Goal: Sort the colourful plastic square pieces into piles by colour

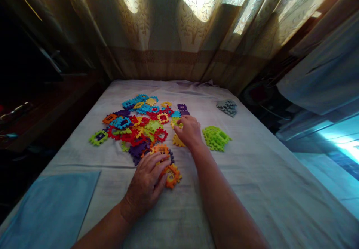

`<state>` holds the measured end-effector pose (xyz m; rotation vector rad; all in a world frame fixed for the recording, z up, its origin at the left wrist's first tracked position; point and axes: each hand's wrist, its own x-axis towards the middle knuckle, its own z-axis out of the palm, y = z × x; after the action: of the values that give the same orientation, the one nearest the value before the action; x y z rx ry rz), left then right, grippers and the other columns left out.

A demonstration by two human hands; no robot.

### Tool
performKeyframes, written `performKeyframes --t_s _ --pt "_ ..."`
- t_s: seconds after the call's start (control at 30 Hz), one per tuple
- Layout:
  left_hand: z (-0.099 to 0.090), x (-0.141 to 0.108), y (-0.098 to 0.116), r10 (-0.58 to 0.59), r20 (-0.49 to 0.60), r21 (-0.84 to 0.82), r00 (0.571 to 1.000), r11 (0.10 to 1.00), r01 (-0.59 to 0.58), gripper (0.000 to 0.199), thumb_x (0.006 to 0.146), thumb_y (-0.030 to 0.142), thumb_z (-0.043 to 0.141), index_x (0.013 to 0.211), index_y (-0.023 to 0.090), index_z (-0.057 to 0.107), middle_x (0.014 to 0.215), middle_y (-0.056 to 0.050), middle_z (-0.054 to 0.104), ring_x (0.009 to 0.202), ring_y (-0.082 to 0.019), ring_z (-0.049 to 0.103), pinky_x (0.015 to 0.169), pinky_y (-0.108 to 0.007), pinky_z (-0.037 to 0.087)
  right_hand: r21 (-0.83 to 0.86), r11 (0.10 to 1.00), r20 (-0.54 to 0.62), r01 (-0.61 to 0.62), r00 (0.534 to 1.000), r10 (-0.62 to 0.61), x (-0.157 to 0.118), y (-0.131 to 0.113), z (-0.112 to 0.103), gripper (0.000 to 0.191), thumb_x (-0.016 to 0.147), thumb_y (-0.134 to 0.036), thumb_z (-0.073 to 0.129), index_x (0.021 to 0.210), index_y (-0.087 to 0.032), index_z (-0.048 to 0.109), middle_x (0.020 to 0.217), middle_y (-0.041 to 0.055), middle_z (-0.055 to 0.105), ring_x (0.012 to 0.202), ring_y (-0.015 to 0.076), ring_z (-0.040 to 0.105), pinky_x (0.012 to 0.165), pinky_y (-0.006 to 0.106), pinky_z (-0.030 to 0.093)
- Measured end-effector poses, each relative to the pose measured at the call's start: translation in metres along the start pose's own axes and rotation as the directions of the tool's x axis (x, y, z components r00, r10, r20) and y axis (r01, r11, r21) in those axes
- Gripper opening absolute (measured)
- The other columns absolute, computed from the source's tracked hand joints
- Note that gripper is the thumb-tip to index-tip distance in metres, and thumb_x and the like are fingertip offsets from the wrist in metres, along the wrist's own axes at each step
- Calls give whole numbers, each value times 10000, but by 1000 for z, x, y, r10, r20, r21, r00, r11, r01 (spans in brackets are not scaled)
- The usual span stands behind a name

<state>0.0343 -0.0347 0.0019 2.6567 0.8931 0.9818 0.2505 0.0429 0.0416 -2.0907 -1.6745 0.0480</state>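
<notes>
Yellow-green piece [174,123]: at the right edge of the mixed pile [153,126], flat or nearly so, partly covered by fingers. Roughly square outline, no clear long axis. Right hand [191,131] much the nearer; piece lies just left of its thumb and forefinger. These are curled with a small gap between; cannot tell whether they pinch it.

Yellow piece [177,141]: below that hand, pile's right side.

Left hand [148,176]: near side of the pile, palm down, fingers half spread, thumb apart from forefinger. Orange piece [173,176] just right of them; touching or merely close, and any hold, cannot tell.

Farther out: green stack [215,138] right of the pile, well apart; grey stack [226,107] right of the pile and beyond. Blue sheet [61,196] left and near side of the pile. Pale cloth [252,174] beneath everything; curtain [174,36] behind the pile.
</notes>
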Motion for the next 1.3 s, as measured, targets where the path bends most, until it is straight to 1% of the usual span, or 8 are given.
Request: performKeyframes --t_s 0.2,0.33,0.47,0.6,0.73,0.97,1.17,1.3 --pt "-1 2 0 4 -12 -9 1000 1000 -4 370 932 184 499 1289 255 560 1296 -72 639 1242 -217 556 1119 -451 399 -132 961 -8 -243 970 244 4 46 -41 211 819 -276 617 954 -210 765 1138 115 688 1106 276 575 919 392 425" --pt "-1 1 -1 -7 -7 -10 1000 1000 6 368 937 181 489 1291 258 556 1292 -70 643 1248 -217 553 1130 -466 380 -214 911 32 -353 929 368 4 70 -42 234 808 -285 626 966 -212 783 1130 136 697 1115 293 576 899 404 441" --pt "0 -1 -4 -18 12 -12 1000 1000 18 366 937 180 489 1288 259 557 1297 -69 642 1258 -219 545 1139 -483 359 -237 896 62 -376 914 400 3 77 -37 238 793 -281 638 964 -214 789 1113 148 703 1115 313 576 900 441 449" --pt "0 -2 -3 -28 11 -29 1000 999 28 374 937 177 492 1295 266 551 1295 -65 643 1257 -213 544 1141 -477 354 -208 914 30 -349 931 363 4 74 -34 236 772 -262 656 962 -207 784 1098 151 703 1101 315 578 901 447 441" --pt "0 -2 -2 -45 1 -43 999 998 45 362 931 175 496 1274 268 566 1276 -60 653 1236 -209 558 1139 -479 357 -116 970 -37 -215 977 212 6 52 -30 216 813 -238 615 969 -209 762 1093 120 708 1059 270 597 887 384 432" --pt "-2 4 -1 -71 -71 -57 995 996 67 256 922 170 518 1145 241 620 1158 -55 693 1118 -195 615 1093 -450 407 105 994 -80 -29 996 38 -20 1 1 227 898 -338 532 794 -209 686 767 40 697 642 145 559 602 258 312" --pt "-3 4 0 -38 -210 -14 977 999 36 196 913 150 521 1064 212 628 1006 -46 714 988 -180 640 988 -380 473 220 975 -169 23 985 15 -74 13 20 456 906 -451 438 518 -214 475 494 -6 497 491 110 366 543 260 256" --pt "-28 8 -26 -130 -241 127 962 978 164 178 930 239 499 1018 209 651 994 -58 712 967 -203 640 929 -373 493 318 948 -219 13 974 60 -101 29 16 504 887 -536 380 490 -227 374 456 -30 395 461 100 305 518 253 256"
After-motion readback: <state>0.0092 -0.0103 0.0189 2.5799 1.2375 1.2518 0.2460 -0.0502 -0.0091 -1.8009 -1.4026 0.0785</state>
